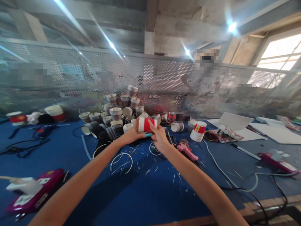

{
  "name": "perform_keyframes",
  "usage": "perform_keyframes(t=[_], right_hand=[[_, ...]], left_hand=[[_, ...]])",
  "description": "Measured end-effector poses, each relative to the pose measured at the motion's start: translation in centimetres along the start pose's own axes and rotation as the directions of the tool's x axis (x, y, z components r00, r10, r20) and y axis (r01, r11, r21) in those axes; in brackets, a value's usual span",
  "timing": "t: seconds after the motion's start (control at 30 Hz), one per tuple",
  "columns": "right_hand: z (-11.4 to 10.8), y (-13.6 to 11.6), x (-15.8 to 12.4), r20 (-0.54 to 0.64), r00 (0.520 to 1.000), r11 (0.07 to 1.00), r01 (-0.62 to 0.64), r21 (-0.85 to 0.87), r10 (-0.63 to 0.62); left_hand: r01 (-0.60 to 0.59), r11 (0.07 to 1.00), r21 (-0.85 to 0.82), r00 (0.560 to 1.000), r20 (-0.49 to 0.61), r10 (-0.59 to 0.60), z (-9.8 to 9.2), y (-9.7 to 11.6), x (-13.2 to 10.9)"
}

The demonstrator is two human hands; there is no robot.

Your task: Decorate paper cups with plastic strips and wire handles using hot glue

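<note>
A white paper cup with a red band (pixel 144 124) is held on its side above the blue table (pixel 141 194). My left hand (pixel 132 133) grips its left end. My right hand (pixel 159 134) is closed around the right end, with a finger on the red band. Something teal shows between the hands at the cup's lower edge; whether it is a fingernail or a separate object is unclear. Behind the hands stands a pile of grey-white cups (pixel 116 113) with thin handles. White strips (pixel 121 163) lie curled on the table below.
A pink glue gun (pixel 187 151), red-banded cups (pixel 198 131) and a red can (pixel 171 117) are to the right. Purple power strips (pixel 37 191) lie at both sides, with cables. White sheets (pixel 279 131) lie far right. A perforated metal screen (pixel 164 78) rises behind the table.
</note>
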State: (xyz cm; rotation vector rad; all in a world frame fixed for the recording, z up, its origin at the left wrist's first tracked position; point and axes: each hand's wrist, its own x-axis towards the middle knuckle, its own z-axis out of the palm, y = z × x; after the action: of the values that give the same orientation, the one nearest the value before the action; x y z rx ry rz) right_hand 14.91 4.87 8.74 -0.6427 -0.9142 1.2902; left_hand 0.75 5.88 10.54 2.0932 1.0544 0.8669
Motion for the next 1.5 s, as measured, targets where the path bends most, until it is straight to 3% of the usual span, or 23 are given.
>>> perform_keyframes(t=[0.13, 0.3, 0.37, 0.4, 0.43, 0.47, 0.5, 0.53, 0.63, 0.73, 0.83, 0.9, 0.97, 1.07, 1.2, 1.37, 1.5], right_hand=[[-0.4, 0.7, -0.1, 0.036, 0.976, 0.94, -0.215, 0.265, 0.213], [-1.5, -0.6, 0.6, 0.126, 0.934, 0.918, -0.352, 0.181, 0.333], [-1.8, -0.9, 0.8, 0.202, 0.899, 0.92, -0.39, -0.034, 0.388], [-2.1, -1.1, 1.1, 0.209, 0.887, 0.901, -0.36, -0.243, 0.412], [-2.6, -1.3, 1.4, 0.184, 0.886, 0.82, -0.292, -0.492, 0.426], [-3.2, -1.7, 1.7, 0.144, 0.896, 0.673, -0.201, -0.712, 0.42], [-4.0, -2.3, 2.2, 0.082, 0.921, 0.399, -0.084, -0.913, 0.381], [-4.9, -2.9, 2.6, 0.034, 0.931, 0.246, -0.06, -0.967, 0.363], [-7.9, -5.1, 3.8, -0.066, 0.931, 0.006, -0.074, -0.997, 0.358], [-9.6, -7.4, 4.1, -0.138, 0.869, -0.144, -0.078, -0.987, 0.474], [-9.2, -8.7, 3.5, -0.118, 0.774, -0.24, 0.044, -0.97, 0.622], [-8.3, -8.6, 2.7, -0.047, 0.779, -0.295, 0.18, -0.938, 0.625], [-7.7, -7.7, 1.5, 0.002, 0.845, -0.355, 0.227, -0.907, 0.535], [-7.9, -5.5, -0.6, -0.014, 0.922, -0.43, 0.167, -0.887, 0.387], [-10.8, -3.6, -3.1, -0.088, 0.958, -0.5, 0.062, -0.864, 0.272], [-15.2, -4.0, -3.8, -0.08, 0.988, -0.543, 0.006, -0.84, 0.135], [-16.2, -5.0, -3.7, -0.056, 0.998, -0.597, -0.036, -0.801, 0.015]], left_hand=[[-0.013, 0.985, -0.17, 0.984, -0.176, -0.018, 1.2, -0.8, 0.5], [-0.086, 0.961, -0.261, 0.964, -0.267, 0.014, 1.0, -1.2, 0.6], [-0.156, 0.934, -0.32, 0.933, -0.36, 0.032, 0.5, -1.1, 0.7], [-0.192, 0.919, -0.346, 0.907, -0.42, 0.032, 0.0, -1.0, 0.7], [-0.216, 0.905, -0.365, 0.881, -0.473, 0.019, -0.6, -0.9, 0.8], [-0.22, 0.905, -0.363, 0.862, -0.507, 0.006, -1.4, -0.7, 0.8], [-0.206, 0.924, -0.322, 0.847, -0.532, 0.004, -2.2, -0.5, 0.7], [-0.162, 0.956, -0.245, 0.849, -0.528, 0.008, -3.2, -0.2, 0.5], [0.083, 0.989, 0.122, 0.89, -0.456, -0.019, -6.0, 0.8, -0.4], [0.304, 0.817, 0.49, 0.941, -0.287, -0.178, -8.2, 1.8, -1.9], [0.338, 0.658, 0.673, 0.919, -0.086, -0.384, -9.5, 2.1, -3.3], [0.334, 0.63, 0.701, 0.858, 0.051, -0.512, -10.2, 2.1, -4.0], [0.337, 0.647, 0.684, 0.821, 0.124, -0.558, -10.7, 2.1, -4.4], [0.334, 0.665, 0.668, 0.841, 0.107, -0.531, -11.2, 2.4, -4.7], [0.375, 0.62, 0.689, 0.823, 0.06, -0.565, -11.7, 2.8, -4.9], [0.404, 0.614, 0.678, 0.797, 0.069, -0.6, -12.0, 2.8, -4.9], [0.342, 0.631, 0.696, 0.806, 0.128, -0.578, -11.8, 2.9, -4.9]])
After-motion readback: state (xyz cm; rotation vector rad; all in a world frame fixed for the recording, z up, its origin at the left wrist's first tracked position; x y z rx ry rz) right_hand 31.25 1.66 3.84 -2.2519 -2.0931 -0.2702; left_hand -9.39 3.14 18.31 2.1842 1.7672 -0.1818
